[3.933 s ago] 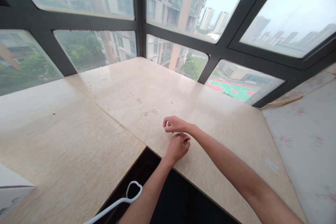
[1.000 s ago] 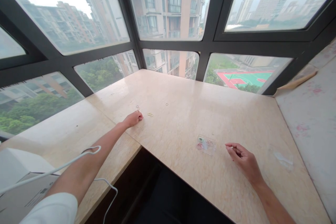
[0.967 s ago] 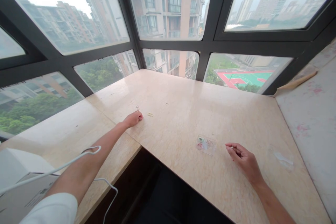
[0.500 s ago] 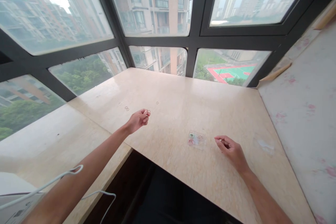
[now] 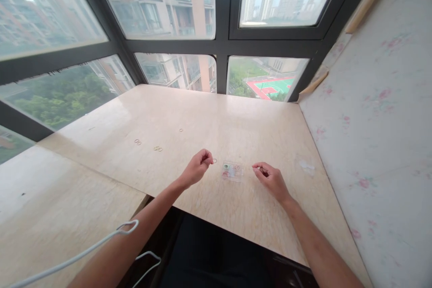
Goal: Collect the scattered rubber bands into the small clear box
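My left hand is closed in a pinch on a small tan rubber band, held just above the beige marble sill, left of a small clear plastic box with coloured bands inside. My right hand rests on the sill just right of the box, fingers curled and pinched together; what they hold is too small to name. Several loose rubber bands lie farther left on the sill, more rubber bands beyond them, and a single band toward the windows.
Dark-framed windows close off the far side. A floral wall runs along the right. A clear plastic scrap lies near the wall. A white wire hanger hangs on my left arm. A dark gap opens below the sill's near edge.
My left hand picked a band from the loose ones at the left and carried it right to beside the clear box. The right hand stayed by the box. The view swung right.
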### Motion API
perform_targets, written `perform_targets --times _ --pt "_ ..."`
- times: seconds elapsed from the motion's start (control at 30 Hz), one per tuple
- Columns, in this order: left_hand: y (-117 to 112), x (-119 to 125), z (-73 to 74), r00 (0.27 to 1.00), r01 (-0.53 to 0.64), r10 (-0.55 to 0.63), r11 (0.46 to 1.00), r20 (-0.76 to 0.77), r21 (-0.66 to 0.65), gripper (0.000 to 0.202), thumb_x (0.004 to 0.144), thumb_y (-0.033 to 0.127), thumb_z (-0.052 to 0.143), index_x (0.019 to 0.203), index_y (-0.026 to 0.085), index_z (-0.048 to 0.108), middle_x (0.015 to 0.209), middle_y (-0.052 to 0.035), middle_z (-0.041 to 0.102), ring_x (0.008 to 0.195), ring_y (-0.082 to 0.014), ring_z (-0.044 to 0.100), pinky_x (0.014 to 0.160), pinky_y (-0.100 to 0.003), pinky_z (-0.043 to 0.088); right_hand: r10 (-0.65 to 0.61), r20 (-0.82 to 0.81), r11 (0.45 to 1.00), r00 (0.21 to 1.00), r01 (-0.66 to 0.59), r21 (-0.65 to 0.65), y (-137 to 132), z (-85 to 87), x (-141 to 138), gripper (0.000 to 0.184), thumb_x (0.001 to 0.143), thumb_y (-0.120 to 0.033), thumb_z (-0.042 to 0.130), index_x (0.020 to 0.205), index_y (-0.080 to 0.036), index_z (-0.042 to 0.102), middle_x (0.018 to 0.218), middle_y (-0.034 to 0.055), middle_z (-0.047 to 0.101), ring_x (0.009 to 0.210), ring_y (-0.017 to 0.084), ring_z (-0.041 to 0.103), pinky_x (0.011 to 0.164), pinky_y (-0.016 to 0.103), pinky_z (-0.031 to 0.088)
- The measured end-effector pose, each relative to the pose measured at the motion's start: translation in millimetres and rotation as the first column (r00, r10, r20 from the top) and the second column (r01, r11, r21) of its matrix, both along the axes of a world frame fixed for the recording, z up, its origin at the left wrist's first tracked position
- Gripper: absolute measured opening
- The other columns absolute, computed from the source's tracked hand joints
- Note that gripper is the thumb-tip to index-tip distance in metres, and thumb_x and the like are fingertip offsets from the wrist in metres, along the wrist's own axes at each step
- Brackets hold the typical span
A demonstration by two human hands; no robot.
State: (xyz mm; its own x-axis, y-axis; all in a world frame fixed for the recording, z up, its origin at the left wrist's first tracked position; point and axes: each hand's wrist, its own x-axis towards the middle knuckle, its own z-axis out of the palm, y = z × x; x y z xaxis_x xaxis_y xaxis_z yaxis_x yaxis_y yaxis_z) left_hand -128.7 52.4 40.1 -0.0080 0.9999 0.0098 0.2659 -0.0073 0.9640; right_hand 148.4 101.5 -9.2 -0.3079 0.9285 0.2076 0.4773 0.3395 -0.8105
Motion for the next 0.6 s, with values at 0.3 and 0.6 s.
perform_targets --times 0.3,0.6 --pt "-1.3 30.1 -13.1 0.872 0.183 -0.110 0.977 -0.477 0.110 0.009 0.086 0.019 0.053 0.087 0.019 0.062 0.082 -0.0035 0.066 0.069 -0.0154 0.056 0.065 -0.028 0.043 0.031 0.005 0.999 1.000 -0.031 0.017 1.2 -3.4 0.9 0.024 0.087 -0.037 0.050 0.085 -0.017 0.064 0.055 -0.0043 0.043 0.050 0.011 0.040 0.050 0.022 0.032" --pt "-7.4 18.1 -12.8 0.889 0.040 0.085 0.964 -0.449 0.262 0.013 0.089 0.026 0.057 0.089 0.019 0.067 0.076 -0.0009 0.062 0.061 -0.0107 0.050 0.061 -0.024 0.042 0.026 -0.007 0.999 1.000 -0.026 0.019 0.4 -4.1 1.1 0.023 0.087 -0.035 0.052 0.085 -0.016 0.064 0.055 -0.0049 0.042 0.049 0.010 0.039 0.050 0.022 0.031"
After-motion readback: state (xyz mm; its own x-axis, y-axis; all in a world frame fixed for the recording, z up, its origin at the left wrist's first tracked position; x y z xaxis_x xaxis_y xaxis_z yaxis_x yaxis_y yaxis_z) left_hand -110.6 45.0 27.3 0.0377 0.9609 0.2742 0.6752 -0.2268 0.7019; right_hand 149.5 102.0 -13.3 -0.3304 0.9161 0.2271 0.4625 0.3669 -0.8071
